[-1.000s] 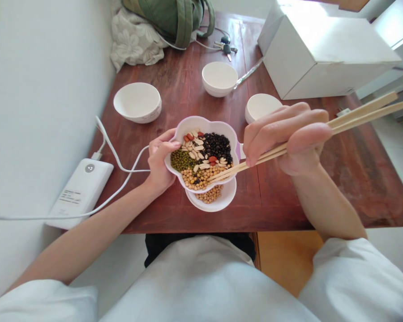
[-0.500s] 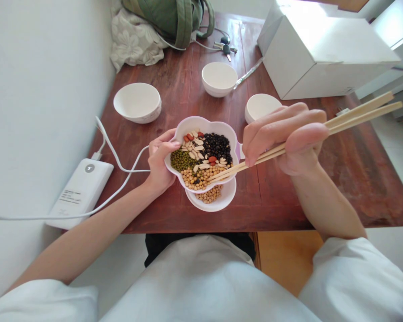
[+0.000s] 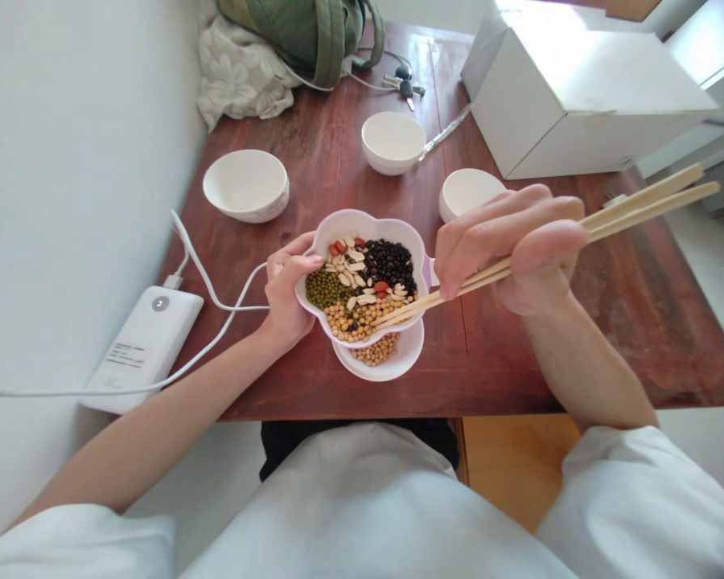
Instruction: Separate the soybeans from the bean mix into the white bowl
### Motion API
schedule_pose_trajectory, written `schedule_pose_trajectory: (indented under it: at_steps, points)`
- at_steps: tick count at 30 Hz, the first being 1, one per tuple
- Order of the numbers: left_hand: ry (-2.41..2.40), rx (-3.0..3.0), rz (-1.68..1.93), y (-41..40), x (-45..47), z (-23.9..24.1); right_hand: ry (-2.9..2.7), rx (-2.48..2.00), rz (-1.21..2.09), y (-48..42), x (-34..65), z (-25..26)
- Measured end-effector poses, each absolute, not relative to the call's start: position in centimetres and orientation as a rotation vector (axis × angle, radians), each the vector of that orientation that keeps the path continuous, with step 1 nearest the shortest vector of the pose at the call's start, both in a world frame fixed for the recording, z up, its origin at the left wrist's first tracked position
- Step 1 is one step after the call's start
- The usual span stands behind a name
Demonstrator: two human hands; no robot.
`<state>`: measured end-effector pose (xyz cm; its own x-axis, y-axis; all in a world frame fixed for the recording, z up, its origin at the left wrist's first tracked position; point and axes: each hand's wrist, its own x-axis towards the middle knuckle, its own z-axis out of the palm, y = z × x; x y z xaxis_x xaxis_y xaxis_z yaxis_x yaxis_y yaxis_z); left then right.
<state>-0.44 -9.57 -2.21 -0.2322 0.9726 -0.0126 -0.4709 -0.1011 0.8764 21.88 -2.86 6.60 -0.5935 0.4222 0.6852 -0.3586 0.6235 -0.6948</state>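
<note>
My left hand [image 3: 290, 285] grips the left rim of a flower-shaped dish [image 3: 427, 283], thumb on top. In it lie black beans [image 3: 389, 261], green mung beans [image 3: 327, 288], soybeans [image 3: 341, 319] and pale peanuts [image 3: 351, 265], with a few red ones. My right hand [image 3: 512, 249] is closed around a pair of wooden chopsticks [image 3: 639, 207], whose tips rest among the soybeans at the dish's front right. Beneath the dish, partly covered by it, a white bowl [image 3: 405, 366] holds more soybeans.
Three white bowls stand behind: left [image 3: 246, 186], middle [image 3: 394, 143] and right [image 3: 467, 193], the last partly behind my right hand. A white power bank [image 3: 148, 346] with a cable lies left. Keys [image 3: 405, 84], a green bag [image 3: 302, 40] and a white box [image 3: 579, 104] sit farther back.
</note>
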Motion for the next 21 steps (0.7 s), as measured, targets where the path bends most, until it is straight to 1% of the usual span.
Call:
schedule_pose_trajectory:
  at_steps: [5, 9, 12, 21]
  points:
    - [0.955, 0.74, 1.622, -9.41, -0.42, -2.26, -1.966, -0.124, 1.073, -2.87, 22.01, 6.83]
    - [0.968, 0.729, 1.609, -9.43, -0.43, -2.11, -1.97, -0.028, 1.055, -2.7, 22.03, 6.89]
    - [0.985, 0.743, 1.595, -9.51, -0.43, -2.08, -1.958, -0.098, 1.077, -2.87, 21.95, 6.8]
    - [0.974, 0.735, 1.613, -9.49, -0.51, -2.35, -1.944, -0.108, 1.064, -3.02, 21.92, 6.65]
